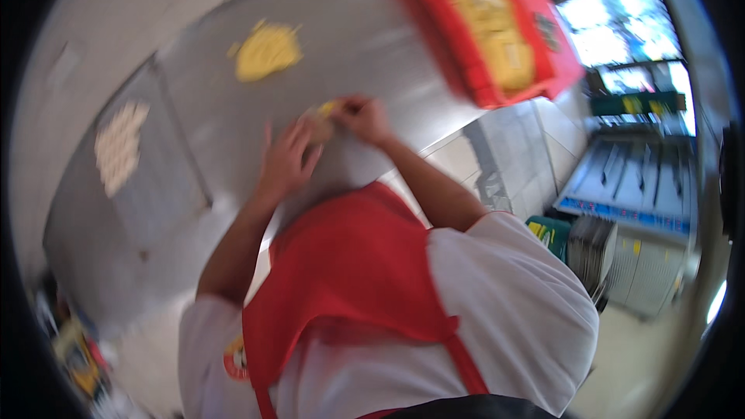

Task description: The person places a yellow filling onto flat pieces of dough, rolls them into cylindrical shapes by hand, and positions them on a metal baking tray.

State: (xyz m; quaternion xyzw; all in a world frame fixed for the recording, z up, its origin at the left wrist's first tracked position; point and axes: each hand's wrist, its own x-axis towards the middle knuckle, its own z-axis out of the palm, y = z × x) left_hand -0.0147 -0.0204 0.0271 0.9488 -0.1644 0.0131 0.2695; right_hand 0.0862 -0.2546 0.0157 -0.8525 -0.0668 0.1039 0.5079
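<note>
Hands and small food pieces at a metal worktop (349, 23). The surface is smooth, dull grey and softly reflective; a straight seam (182, 128) divides off its left end. Near the long near edge, the left hand (285, 161) reaches over the metal with fingers extended and slightly apart, their tips at a small pale piece (320, 126); whether they close on it cannot be told. The right hand (365, 119) is narrowed, thumb and fingers pinched on a yellow morsel (327, 109) beside the pale piece. The pale piece lies between the two hands, just in from the near edge. It is beige, matte and apparently roundish, its outline softened by blur; the morsel is small, bright yellow and irregular.

Toward the far edge, a yellow heap (268, 52) forms a low, lumpy mound with ragged borders and a few thin projections. Beyond the seam, near the left end, whitish lumps (119, 147), small and rounded, lie close together in a long patch. At the right end stands a red bin (454, 54), long, with a smooth wall and filled with blurred yellow contents (481, 15). The red apron (349, 264), of plain cloth over a white shirt (512, 287), faces the near edge.
</note>
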